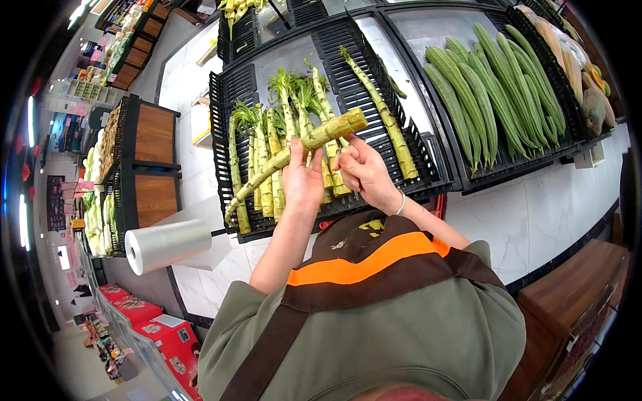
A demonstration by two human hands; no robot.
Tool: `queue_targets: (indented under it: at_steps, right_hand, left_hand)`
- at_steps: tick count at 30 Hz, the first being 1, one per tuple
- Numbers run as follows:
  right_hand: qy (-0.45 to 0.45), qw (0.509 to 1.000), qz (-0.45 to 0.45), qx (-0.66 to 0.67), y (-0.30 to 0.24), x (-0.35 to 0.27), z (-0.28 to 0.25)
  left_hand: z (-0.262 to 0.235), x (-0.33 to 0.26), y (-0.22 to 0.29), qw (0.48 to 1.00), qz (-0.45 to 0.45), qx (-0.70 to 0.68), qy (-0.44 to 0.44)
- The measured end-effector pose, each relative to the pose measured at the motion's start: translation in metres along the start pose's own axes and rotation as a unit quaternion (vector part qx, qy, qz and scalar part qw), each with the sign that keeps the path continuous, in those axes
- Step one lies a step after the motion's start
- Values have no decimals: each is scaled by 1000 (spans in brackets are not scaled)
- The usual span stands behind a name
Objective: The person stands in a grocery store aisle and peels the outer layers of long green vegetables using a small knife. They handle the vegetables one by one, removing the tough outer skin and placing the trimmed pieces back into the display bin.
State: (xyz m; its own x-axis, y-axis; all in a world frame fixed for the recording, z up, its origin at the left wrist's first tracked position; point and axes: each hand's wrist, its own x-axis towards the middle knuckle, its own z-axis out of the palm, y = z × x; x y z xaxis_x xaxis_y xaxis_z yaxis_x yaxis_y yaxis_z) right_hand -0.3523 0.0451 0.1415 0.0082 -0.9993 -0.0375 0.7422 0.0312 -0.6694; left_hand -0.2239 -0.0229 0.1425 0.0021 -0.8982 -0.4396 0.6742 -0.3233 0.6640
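My left hand (304,180) is closed round the middle of a long, pale green celtuce stem (334,130), held aslant above a black slatted crate. The thick end points to the upper right and the thinner end hangs at the lower left. Just below the thick end is my right hand (366,172), its index finger by the stem and its other fingers curled in. Whether anything small is pinched there cannot be made out. Several more leafy-topped celtuce stems (265,190) lie side by side in the crate beneath, and a single celtuce stem (384,113) lies apart on the right.
Ridged green loofahs (495,100) fill the crate at the right. A roll of clear plastic bags (167,246) sticks out at the left, near wooden produce stands (155,134). Yellow-green scraps (372,228) lie on my dark apron (348,240), close to the crate's front edge.
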Motion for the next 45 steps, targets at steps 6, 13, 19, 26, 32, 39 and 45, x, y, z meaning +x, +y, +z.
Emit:
queue_targets:
  at_steps: [6,13,19,26,32,39,45]
  right_hand:
    - [-19,997,5,69,-2,13,4]
    - [78,997,5,-21,-1,15,8]
    - [130,951,-106,-260,14,10,8]
    - [23,980,-91,-178,-2,14,-15]
    - [-130,936,-126,-303,-35,17,-25]
    - [-155,931,-81,-319,-43,14,-39]
    - [-146,979,77,-120,-41,7,-40]
  left_hand:
    - [6,-11,-9,996,37,-22,-73]
    - [12,-21,-4,996,65,-3,-68]
    - [14,-24,4,997,52,18,-56]
    - [21,-30,17,996,-3,49,-68]
    - [8,-28,21,988,-110,75,-78]
    - [12,-30,29,972,-177,133,-82]
    - [14,-20,25,967,-191,138,-92]
